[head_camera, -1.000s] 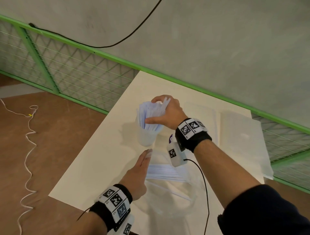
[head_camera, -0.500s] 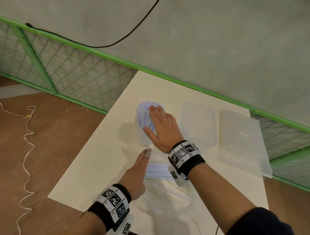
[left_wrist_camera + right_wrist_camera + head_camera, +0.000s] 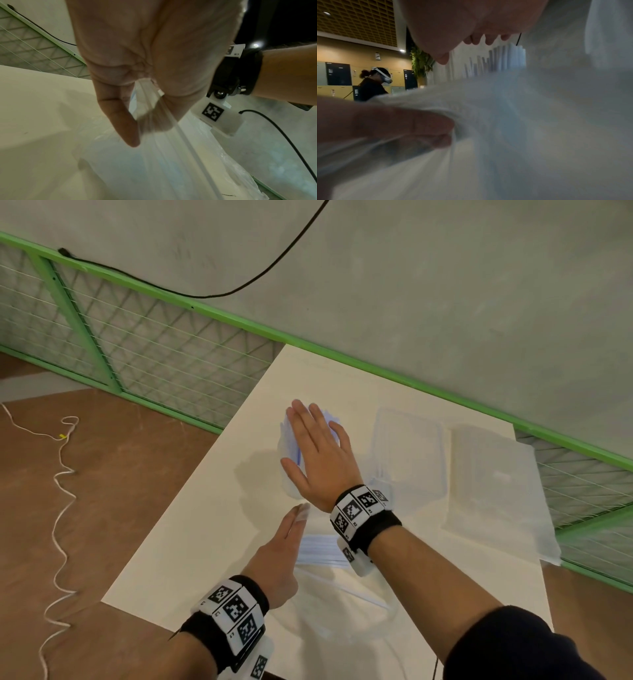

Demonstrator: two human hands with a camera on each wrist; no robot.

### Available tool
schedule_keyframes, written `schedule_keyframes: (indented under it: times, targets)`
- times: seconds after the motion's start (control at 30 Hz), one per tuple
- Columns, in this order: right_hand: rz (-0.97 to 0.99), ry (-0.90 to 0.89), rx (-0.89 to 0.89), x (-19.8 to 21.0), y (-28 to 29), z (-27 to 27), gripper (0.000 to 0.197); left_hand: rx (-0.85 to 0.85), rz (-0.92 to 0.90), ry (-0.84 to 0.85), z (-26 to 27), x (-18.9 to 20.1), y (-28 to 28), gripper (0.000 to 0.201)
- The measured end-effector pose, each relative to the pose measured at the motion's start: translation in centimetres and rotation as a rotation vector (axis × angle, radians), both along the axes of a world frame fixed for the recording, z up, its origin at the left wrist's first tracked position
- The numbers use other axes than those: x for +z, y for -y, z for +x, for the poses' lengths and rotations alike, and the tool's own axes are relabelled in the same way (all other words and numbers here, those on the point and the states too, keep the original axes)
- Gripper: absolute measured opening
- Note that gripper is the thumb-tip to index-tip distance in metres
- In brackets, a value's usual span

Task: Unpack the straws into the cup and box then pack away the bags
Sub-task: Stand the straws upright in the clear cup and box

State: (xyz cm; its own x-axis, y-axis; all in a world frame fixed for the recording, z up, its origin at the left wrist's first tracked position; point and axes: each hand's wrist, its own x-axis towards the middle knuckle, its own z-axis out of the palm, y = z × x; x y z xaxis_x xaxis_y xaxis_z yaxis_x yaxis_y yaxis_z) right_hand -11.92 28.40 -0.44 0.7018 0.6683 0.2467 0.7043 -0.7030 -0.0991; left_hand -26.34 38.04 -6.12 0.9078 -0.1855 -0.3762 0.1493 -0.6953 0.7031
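A translucent cup stands on the white table, full of upright white straws. My right hand lies flat on the straw tops with its fingers straight; the right wrist view shows the straws under my fingertips. Just in front of the cup, my left hand pinches the edge of a clear plastic bag. More white straws lie inside that bag. A clear box sits to the right of the cup.
A flat clear plastic piece lies right of the box, reaching past the table's right edge. A green mesh fence and a grey wall run behind the table. A white cord trails over the brown floor on the left.
My right hand let go of the straw bundle it gripped over the cup and flattened onto the straw tops, the forearm dropping lower. My left hand has stayed in place on the bag.
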Motion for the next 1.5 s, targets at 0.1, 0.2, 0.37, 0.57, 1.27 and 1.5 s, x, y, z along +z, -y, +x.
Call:
schedule_keyframes:
  times: [0.1,0.2,0.37,0.57,1.27,1.5]
  targets:
    - [-0.12,-0.045,0.042,0.3,0.0,0.2,0.067,0.006,0.004,0.002,0.1,0.0,0.1,0.11]
    - [-0.026,-0.044,0.051,1.5,0.3,-0.1,0.062,0.006,0.006,0.004,0.2,-0.1,0.2,0.111]
    - [0.209,0.14,0.117,2.8,1.7,-3.4,0.04,0.019,0.099,-0.048,0.5,0.3,0.7,0.105]
    - [0.251,0.073,0.191,0.8,3.5,-6.0,0.027,-0.006,0.116,-0.046,1.0,-0.2,1.2,0.105]
    - [-0.476,-0.541,-0.1,-9.9,6.5,-8.7,0.03,-0.002,-0.045,0.058,0.3,-0.2,1.5,0.112]
    - [-0.314,-0.645,-0.148,-9.3,7.1,-8.8,0.017,0.031,-0.024,0.049,0.1,0.1,1.0,0.111]
